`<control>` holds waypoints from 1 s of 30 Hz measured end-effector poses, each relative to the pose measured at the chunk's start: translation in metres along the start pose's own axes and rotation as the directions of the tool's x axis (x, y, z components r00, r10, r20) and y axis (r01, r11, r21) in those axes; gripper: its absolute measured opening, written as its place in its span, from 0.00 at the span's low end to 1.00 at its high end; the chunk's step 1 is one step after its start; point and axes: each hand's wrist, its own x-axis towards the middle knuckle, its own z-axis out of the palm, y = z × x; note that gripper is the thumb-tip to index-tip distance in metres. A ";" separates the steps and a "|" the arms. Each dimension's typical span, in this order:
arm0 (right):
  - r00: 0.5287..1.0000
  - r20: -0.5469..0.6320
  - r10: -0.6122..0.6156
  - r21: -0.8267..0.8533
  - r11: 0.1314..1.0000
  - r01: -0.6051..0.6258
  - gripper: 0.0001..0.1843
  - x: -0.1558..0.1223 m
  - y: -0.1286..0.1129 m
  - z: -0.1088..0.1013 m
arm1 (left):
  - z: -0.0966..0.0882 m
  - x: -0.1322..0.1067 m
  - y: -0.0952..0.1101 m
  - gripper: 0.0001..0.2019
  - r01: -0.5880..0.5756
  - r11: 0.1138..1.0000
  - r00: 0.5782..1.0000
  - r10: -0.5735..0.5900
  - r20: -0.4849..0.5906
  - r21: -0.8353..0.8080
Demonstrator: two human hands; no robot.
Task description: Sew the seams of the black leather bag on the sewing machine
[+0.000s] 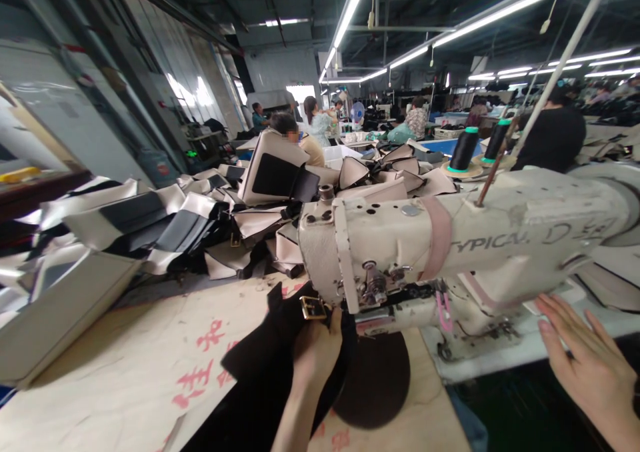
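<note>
My left hand is closed on a black fabric piece just left of the sewing machine's needle area. A gold buckle lies on that piece by my fingertips. Below the narrow machine arm hangs a dark rounded flap; whether it joins the black piece I cannot tell. The sewing machine is cream-coloured, with a pink band round its head. Over at the right, my right hand is open with fingers stretched, beside the machine base, and holds nothing.
Many beige and black sewn bag pieces are heaped behind and left of the wooden table board. Black thread cones stand behind the machine. A large beige panel leans at far left. Several people sit or stand farther back.
</note>
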 end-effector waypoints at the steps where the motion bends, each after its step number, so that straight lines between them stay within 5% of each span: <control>1: 1.000 0.000 0.004 0.005 1.000 -0.004 0.25 0.001 -0.001 -0.001 | 0.001 0.001 -0.001 0.21 0.000 1.000 1.000 0.000 0.000 -0.005; 10: 0.998 -0.006 0.059 0.022 0.998 -0.059 0.28 -0.007 -0.005 0.007 | 0.007 0.005 -0.004 0.20 -0.027 0.998 0.999 0.028 0.022 -0.062; 19: 0.999 -0.010 0.044 0.024 0.999 -0.044 0.24 0.028 0.000 -0.012 | 0.009 0.005 -0.004 0.22 0.000 0.999 0.999 0.001 0.033 -0.038; 30: 1.000 -0.021 0.008 -0.009 1.000 -0.008 0.27 0.029 -0.001 -0.012 | 0.008 0.024 -0.004 0.17 -0.105 0.994 0.994 0.105 -0.030 -0.009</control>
